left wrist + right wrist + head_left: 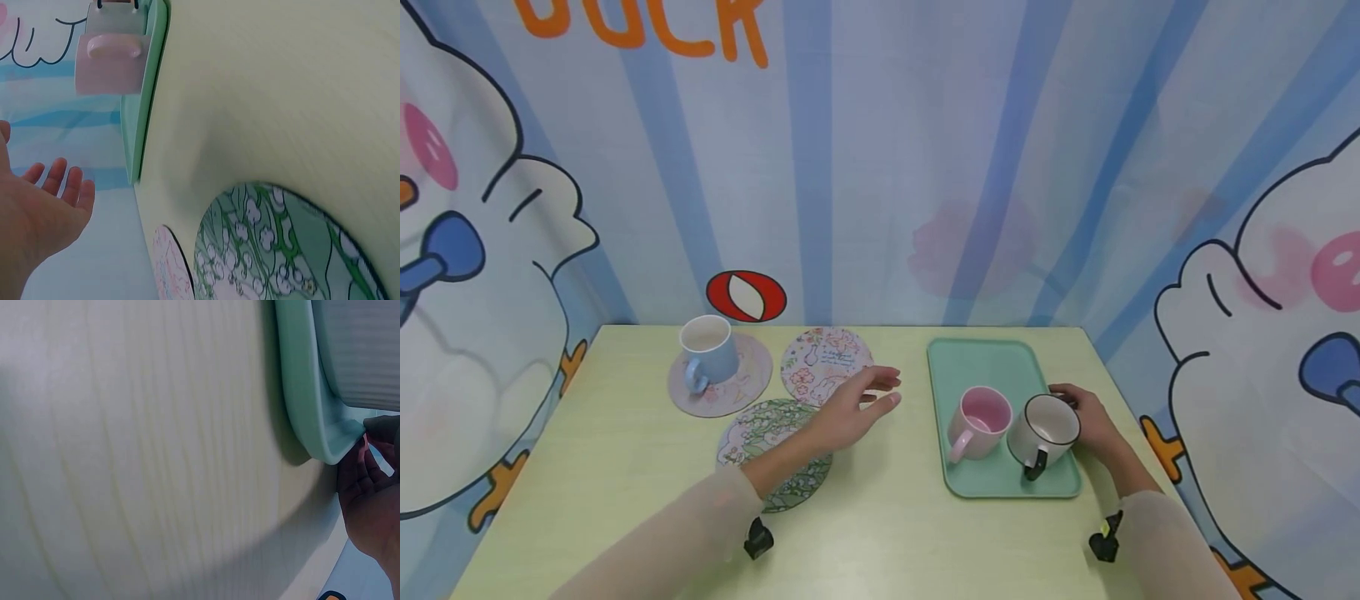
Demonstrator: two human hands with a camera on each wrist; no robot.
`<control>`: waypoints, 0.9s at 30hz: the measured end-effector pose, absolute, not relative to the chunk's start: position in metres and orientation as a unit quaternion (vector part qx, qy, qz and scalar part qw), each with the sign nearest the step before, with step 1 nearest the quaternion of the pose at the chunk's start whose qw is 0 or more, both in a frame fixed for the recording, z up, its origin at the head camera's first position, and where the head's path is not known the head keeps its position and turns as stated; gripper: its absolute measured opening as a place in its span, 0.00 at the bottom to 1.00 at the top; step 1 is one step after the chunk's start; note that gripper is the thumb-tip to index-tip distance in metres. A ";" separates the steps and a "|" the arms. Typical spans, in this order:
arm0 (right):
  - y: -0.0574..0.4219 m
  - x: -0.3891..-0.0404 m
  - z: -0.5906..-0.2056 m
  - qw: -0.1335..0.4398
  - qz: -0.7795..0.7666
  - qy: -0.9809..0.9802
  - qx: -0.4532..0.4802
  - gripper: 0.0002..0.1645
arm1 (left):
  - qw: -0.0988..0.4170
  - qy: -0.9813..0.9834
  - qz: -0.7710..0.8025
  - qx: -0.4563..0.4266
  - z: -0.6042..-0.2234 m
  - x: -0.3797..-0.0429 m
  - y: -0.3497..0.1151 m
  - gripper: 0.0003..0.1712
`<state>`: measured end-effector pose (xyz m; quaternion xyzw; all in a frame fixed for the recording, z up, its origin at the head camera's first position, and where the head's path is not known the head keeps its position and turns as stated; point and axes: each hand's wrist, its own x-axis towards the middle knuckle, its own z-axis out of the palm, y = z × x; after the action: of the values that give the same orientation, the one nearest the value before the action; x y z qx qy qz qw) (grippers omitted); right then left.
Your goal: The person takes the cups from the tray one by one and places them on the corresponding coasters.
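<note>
My left hand (853, 412) hovers over the table with nothing in it, fingers loosely extended, between the coasters and the tray. In the left wrist view that hand (44, 215) shows its fingers apart. My right hand (1093, 425) is at the right side of a mint-green tray (981, 362). Its thumb and fingers pinch the tray's rim (306, 412) in the right wrist view. On the tray stand a pink mug (980, 422) and, beside it, a white mug (1045, 429) with a black rim and black handle.
At the table's back left, a light-blue mug (709, 350) stands on a pink round coaster (752, 375). Close by lie a floral round coaster (827, 358) and a green patterned one (801, 487), partly under my left forearm. A striped cartoon curtain (880, 167) hangs behind the table.
</note>
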<state>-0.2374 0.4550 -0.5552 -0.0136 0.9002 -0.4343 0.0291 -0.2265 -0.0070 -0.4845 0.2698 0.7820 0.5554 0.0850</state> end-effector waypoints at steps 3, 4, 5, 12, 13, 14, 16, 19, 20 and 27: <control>0.452 -0.235 -0.554 0.029 -0.440 0.897 -0.010 0.34 | 0.092 0.781 0.554 0.273 -0.488 -0.224 0.001 0.28; 0.452 -0.234 -0.553 0.028 -0.442 0.897 -0.010 0.34 | 0.094 0.780 0.554 0.274 -0.490 -0.223 0.004 0.27; 0.451 -0.233 -0.552 0.027 -0.442 0.897 -0.011 0.34 | 0.096 0.780 0.554 0.274 -0.491 -0.223 0.006 0.27; 0.447 -0.231 -0.550 0.021 -0.441 0.897 -0.012 0.32 | 0.111 0.773 0.558 0.280 -0.500 -0.219 0.019 0.27; 0.447 -0.231 -0.550 0.022 -0.444 0.896 -0.010 0.32 | 0.114 0.771 0.560 0.281 -0.501 -0.218 0.020 0.27; 0.447 -0.232 -0.550 0.022 -0.444 0.896 -0.011 0.33 | 0.117 0.771 0.560 0.280 -0.503 -0.217 0.022 0.26; 0.448 -0.232 -0.551 0.022 -0.445 0.895 -0.012 0.33 | 0.122 0.771 0.560 0.277 -0.505 -0.216 0.025 0.26; 0.450 -0.233 -0.553 0.020 -0.447 0.894 -0.014 0.33 | 0.134 0.772 0.559 0.271 -0.508 -0.214 0.031 0.25; 0.450 -0.234 -0.553 0.019 -0.446 0.895 -0.016 0.33 | 0.139 0.771 0.559 0.271 -0.509 -0.213 0.033 0.25; 0.452 -0.235 -0.555 0.021 -0.440 0.897 -0.017 0.34 | 0.162 0.754 0.572 0.280 -0.516 -0.206 0.048 0.23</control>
<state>-0.2349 0.4522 -0.5550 -0.0175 0.8974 -0.4403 0.0214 -0.2062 0.0478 -0.5160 0.2795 0.7538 0.5723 0.1616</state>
